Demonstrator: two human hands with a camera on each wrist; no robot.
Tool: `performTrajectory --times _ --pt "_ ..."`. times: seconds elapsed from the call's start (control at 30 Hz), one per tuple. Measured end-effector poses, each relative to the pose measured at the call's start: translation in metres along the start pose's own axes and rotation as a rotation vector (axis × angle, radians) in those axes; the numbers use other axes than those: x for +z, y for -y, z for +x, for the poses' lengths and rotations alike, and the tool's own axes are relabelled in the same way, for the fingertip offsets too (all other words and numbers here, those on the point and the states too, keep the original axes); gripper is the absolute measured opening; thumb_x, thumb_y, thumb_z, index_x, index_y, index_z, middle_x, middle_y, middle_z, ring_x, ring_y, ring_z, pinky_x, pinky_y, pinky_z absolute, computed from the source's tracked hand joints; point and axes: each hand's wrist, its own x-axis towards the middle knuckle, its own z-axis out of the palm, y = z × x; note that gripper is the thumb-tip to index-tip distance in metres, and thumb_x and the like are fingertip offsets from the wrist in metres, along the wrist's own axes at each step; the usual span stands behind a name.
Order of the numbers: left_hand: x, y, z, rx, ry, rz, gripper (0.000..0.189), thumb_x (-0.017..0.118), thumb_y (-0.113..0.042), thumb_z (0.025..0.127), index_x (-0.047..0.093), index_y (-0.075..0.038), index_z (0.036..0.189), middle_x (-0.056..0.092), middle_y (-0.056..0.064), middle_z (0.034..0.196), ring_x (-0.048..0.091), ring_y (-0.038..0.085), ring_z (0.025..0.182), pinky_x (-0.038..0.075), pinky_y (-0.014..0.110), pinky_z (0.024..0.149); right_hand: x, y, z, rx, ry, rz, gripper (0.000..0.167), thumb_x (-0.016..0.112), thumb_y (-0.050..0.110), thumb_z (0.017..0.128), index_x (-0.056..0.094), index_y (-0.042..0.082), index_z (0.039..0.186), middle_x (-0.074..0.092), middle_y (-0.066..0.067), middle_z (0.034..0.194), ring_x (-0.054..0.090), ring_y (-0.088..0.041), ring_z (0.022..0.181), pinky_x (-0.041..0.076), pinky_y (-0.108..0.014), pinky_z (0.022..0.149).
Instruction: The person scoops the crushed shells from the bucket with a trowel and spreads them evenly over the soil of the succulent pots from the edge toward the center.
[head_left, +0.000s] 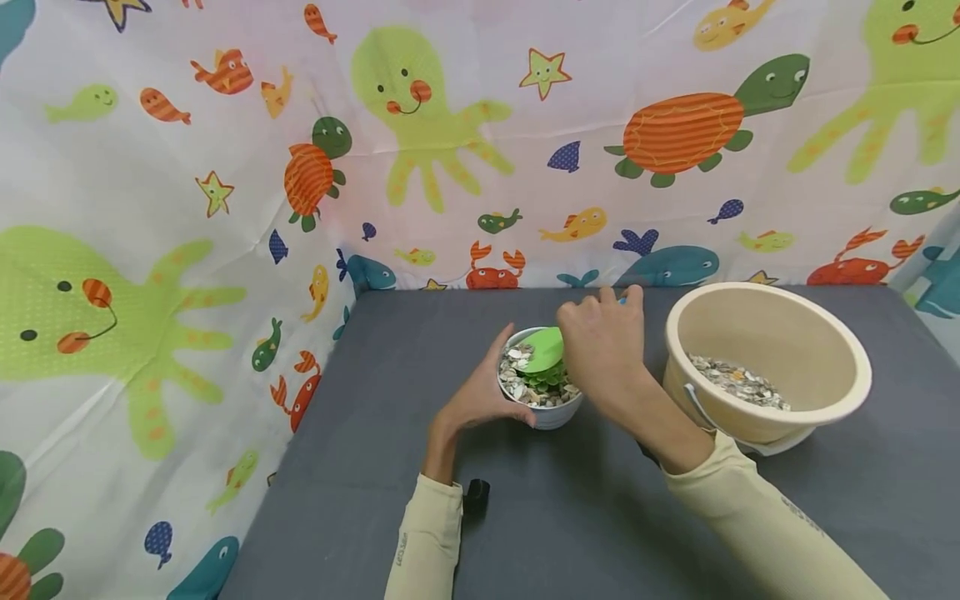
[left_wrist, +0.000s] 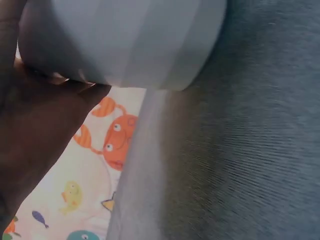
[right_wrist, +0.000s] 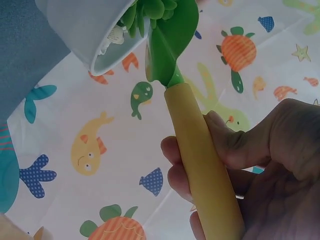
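Note:
A small white pot (head_left: 555, 418) stands on the grey table, holding a green leafy plant (head_left: 551, 382) ringed by pale stone chips (head_left: 513, 382). My left hand (head_left: 483, 396) holds the pot from its left side, thumb at the near wall and fingers round the far side. In the left wrist view the pot's ribbed wall (left_wrist: 125, 45) fills the top. My right hand (head_left: 606, 354) grips a hand trowel by its yellow handle (right_wrist: 202, 155). The trowel's green blade (head_left: 542, 348) is over the pot, right above the plant; whether it touches the leaves I cannot tell.
To the right stands a large cream bucket (head_left: 851, 375) with a handle, stone chips (head_left: 738, 383) lying on its bottom. A curtain (head_left: 465, 242) printed with sea animals borders the grey table (head_left: 375, 467) at the back and left.

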Motion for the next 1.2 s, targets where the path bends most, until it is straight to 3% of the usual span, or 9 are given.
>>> performTrajectory --times 0.1,0.17,0.3,0.43,0.63,0.77,1.03,1.2 --pt "0.006 0.001 -0.004 -0.025 -0.061 -0.053 0.149 0.101 -0.053 0.057 0.006 -0.028 0.169 0.033 0.007 0.168 0.041 0.026 0.15 0.038 0.052 0.123 0.001 0.002 0.0 0.003 -0.011 0.005 0.01 0.071 0.003 0.088 0.075 0.006 0.08 0.071 -0.018 0.075 0.063 -0.036 0.083 0.041 -0.057 0.089" --pt "0.011 0.001 -0.008 -0.032 -0.106 -0.08 0.139 0.103 -0.03 0.064 0.01 -0.027 0.168 0.042 0.005 0.161 0.048 0.022 0.141 0.043 0.047 0.119 0.002 0.004 0.0 -0.001 -0.029 0.012 0.012 0.07 0.002 0.089 0.074 0.006 0.078 0.069 -0.018 0.072 0.061 -0.036 0.081 0.04 -0.057 0.089" --pt "0.025 0.001 -0.012 0.006 -0.203 -0.127 0.127 0.1 -0.009 0.065 0.021 -0.023 0.163 0.051 0.002 0.151 0.054 0.018 0.132 0.047 0.038 0.112 0.003 0.006 -0.001 -0.008 -0.062 0.017 0.016 0.068 0.001 0.089 0.073 0.005 0.074 0.068 -0.018 0.068 0.061 -0.036 0.078 0.04 -0.055 0.086" --pt "0.035 0.0 -0.017 0.018 -0.298 -0.119 0.122 0.101 -0.011 0.063 0.028 -0.022 0.16 0.053 0.0 0.148 0.055 0.016 0.129 0.047 0.037 0.112 0.003 0.009 -0.001 -0.018 -0.071 0.006 0.014 0.068 0.001 0.089 0.075 0.003 0.077 0.07 -0.02 0.07 0.063 -0.037 0.079 0.041 -0.054 0.084" --pt "0.047 -0.006 -0.018 -0.018 -0.414 -0.058 0.124 0.105 -0.026 0.058 0.031 -0.026 0.158 0.055 -0.007 0.143 0.056 0.011 0.127 0.048 0.039 0.11 0.002 0.01 0.001 -0.032 -0.106 -0.004 0.017 0.066 0.0 0.088 0.075 0.004 0.075 0.07 -0.02 0.068 0.062 -0.036 0.077 0.04 -0.054 0.084" --pt "0.054 -0.009 -0.019 -0.033 -0.489 -0.03 0.124 0.106 -0.032 0.054 0.034 -0.026 0.155 0.057 -0.009 0.14 0.057 0.01 0.125 0.05 0.038 0.108 0.001 0.01 0.004 -0.026 -0.088 -0.009 0.017 0.065 -0.001 0.089 0.075 0.005 0.076 0.07 -0.019 0.068 0.061 -0.035 0.075 0.04 -0.053 0.083" --pt "0.067 -0.017 -0.02 -0.084 -0.591 -0.02 0.127 0.105 -0.04 0.054 0.031 -0.029 0.157 0.054 -0.008 0.142 0.056 0.012 0.124 0.051 0.041 0.107 -0.004 0.014 0.007 -0.027 -0.018 -0.023 0.016 0.067 0.003 0.091 0.078 0.006 0.08 0.072 -0.018 0.072 0.061 -0.034 0.08 0.04 -0.053 0.086" --pt "0.076 -0.021 -0.021 -0.12 -0.652 0.014 0.13 0.105 -0.045 0.055 0.029 -0.027 0.159 0.051 -0.005 0.145 0.055 0.013 0.124 0.051 0.042 0.107 -0.006 0.015 0.007 -0.033 -0.03 -0.034 0.018 0.066 0.002 0.092 0.078 0.007 0.079 0.072 -0.018 0.073 0.061 -0.034 0.078 0.041 -0.053 0.086"
